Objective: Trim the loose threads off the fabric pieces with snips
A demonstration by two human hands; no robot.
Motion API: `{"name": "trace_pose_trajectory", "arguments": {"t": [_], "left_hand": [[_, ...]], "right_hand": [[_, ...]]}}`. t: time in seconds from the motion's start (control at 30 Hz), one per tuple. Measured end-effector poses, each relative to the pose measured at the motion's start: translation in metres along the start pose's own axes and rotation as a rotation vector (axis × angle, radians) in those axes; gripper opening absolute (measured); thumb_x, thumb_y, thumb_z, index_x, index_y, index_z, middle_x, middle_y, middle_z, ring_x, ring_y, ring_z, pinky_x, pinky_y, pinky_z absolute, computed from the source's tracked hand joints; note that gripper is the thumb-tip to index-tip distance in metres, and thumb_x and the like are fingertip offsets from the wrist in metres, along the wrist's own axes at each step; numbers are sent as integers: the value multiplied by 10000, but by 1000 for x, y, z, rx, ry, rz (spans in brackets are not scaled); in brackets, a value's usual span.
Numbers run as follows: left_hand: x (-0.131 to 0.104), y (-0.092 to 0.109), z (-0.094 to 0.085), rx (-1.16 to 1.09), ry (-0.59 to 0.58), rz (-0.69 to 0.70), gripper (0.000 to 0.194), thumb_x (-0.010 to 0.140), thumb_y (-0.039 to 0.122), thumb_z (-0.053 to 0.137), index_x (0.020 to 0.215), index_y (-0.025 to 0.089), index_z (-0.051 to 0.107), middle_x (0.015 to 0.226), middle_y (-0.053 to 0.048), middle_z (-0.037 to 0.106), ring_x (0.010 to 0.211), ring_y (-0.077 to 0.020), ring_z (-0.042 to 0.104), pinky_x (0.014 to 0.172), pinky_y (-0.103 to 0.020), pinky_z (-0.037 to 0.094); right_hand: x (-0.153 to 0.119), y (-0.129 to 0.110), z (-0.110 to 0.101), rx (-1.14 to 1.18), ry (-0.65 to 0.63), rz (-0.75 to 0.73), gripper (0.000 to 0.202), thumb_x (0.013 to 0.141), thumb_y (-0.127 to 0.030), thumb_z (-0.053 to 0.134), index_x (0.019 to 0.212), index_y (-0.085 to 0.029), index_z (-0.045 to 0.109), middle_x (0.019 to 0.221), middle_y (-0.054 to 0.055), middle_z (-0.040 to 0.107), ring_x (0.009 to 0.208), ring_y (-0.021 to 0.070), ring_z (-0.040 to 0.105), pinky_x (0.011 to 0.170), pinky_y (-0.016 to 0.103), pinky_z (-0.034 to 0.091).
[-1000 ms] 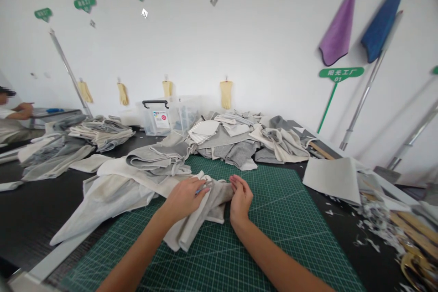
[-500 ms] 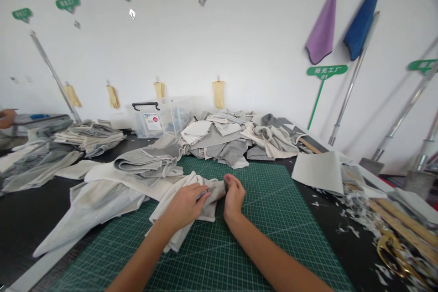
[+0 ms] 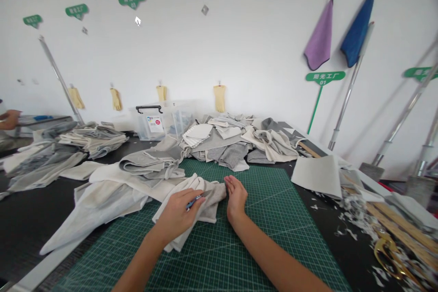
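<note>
A small blue-handled blade (image 3: 195,201) is held in my left hand (image 3: 179,214), its short metal tip pointing right over the cloth. Beneath that hand lies a folded bundle of white and grey cloth (image 3: 209,207), resting on the green cutting mat (image 3: 270,232). My right hand (image 3: 237,198) stands on edge at the bundle's right end, fingers stretched up and close together, the palm side against the grey cloth. The right thumb is mostly hidden.
Cloth pieces (image 3: 229,146) are heaped behind the mat, with more folded grey cloth (image 3: 150,162) at left. A clear plastic box (image 3: 153,123) stands by the wall. Gold-handled scissors (image 3: 386,255) and white scraps lie at right. Another person's hand (image 3: 10,119) shows far left.
My left hand has turned and drawn back slightly, so more of the blade shows. The right hand stays beside the cloth's end. The view has tilted up a little.
</note>
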State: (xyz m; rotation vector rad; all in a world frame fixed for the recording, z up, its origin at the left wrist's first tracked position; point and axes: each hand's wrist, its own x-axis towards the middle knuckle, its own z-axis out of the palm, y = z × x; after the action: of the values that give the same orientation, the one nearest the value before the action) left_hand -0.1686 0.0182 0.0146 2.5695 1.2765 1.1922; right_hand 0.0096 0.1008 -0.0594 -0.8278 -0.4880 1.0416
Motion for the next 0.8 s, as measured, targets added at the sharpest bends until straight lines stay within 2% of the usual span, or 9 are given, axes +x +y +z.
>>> {"name": "trace_pose_trajectory", "arguments": {"t": [0.13, 0.23, 0.3, 0.43, 0.53, 0.6, 0.67, 0.73, 0.8], "left_hand": [[-2, -21, -39, 41, 185, -72, 288, 871, 340, 622, 1117, 199, 670, 1035, -64, 710, 824, -166, 657, 752, -261, 528], [-2, -51, -63, -28, 323, -278, 354, 840, 432, 632, 1085, 185, 700, 1083, -68, 715, 990, -222, 651, 892, -318, 508], [-5, -73, -71, -120, 411, -423, 449, 869, 512, 549, 1095, 152, 696, 1074, -80, 721, 1019, -243, 648, 909, -348, 506], [-24, -108, -61, -193, 468, -523, 582, 903, 585, 409, 1082, 109, 692, 939, -80, 745, 910, -249, 674, 794, -356, 544], [-42, -118, -44, -241, 455, -543, 521, 883, 559, 465, 1044, 126, 706, 982, -78, 743, 922, -253, 671, 834, -370, 530], [-49, -119, -34, -269, 427, -525, 442, 874, 508, 511, 1042, 153, 713, 1039, -71, 735, 961, -247, 663, 889, -367, 506], [-51, -120, -28, -294, 404, -502, 377, 865, 465, 540, 1037, 181, 720, 1055, -58, 733, 979, -236, 658, 918, -352, 488], [-50, -122, -25, -317, 407, -499, 350, 872, 442, 533, 1027, 192, 724, 1050, -55, 733, 973, -228, 656, 916, -341, 484], [-49, -126, -24, -340, 428, -514, 348, 883, 429, 512, 1012, 184, 724, 1036, -62, 733, 954, -222, 656, 893, -332, 490]], "right_hand": [[-10, -7, 5, -99, -112, -59, 418, 695, -385, 672, 1014, -116, 670, 1121, 139, 695, 1113, 263, 624, 1035, 406, 425], [-17, -9, 7, -188, -235, -98, 509, 680, -382, 715, 1115, -127, 647, 1280, 139, 614, 1231, 266, 538, 1106, 412, 341], [-20, -9, 8, -330, -352, -176, 565, 722, -410, 690, 1209, -138, 598, 1362, 139, 548, 1292, 269, 477, 1126, 435, 305], [-27, -6, 9, -750, -527, -492, 641, 801, -480, 612, 1338, -153, 485, 1427, 144, 471, 1349, 277, 397, 1147, 499, 234], [-34, -2, 9, -1042, -566, -648, 704, 787, -540, 613, 1365, -173, 451, 1449, 145, 440, 1363, 308, 369, 1153, 585, 108], [-38, 0, 8, -1198, -608, -692, 745, 784, -576, 595, 1393, -186, 418, 1488, 138, 388, 1394, 311, 320, 1155, 592, 48], [-39, 3, 8, -1326, -640, -649, 816, 782, -610, 566, 1434, -166, 358, 1518, 149, 333, 1421, 314, 267, 1160, 578, 51], [-38, 4, 11, -1448, -645, -512, 915, 767, -639, 546, 1468, -112, 283, 1524, 183, 306, 1426, 333, 249, 1154, 582, 80], [-37, 3, 19, -1554, -643, -373, 985, 739, -642, 555, 1478, -71, 243, 1504, 217, 326, 1399, 361, 301, 1137, 581, 150]]}}
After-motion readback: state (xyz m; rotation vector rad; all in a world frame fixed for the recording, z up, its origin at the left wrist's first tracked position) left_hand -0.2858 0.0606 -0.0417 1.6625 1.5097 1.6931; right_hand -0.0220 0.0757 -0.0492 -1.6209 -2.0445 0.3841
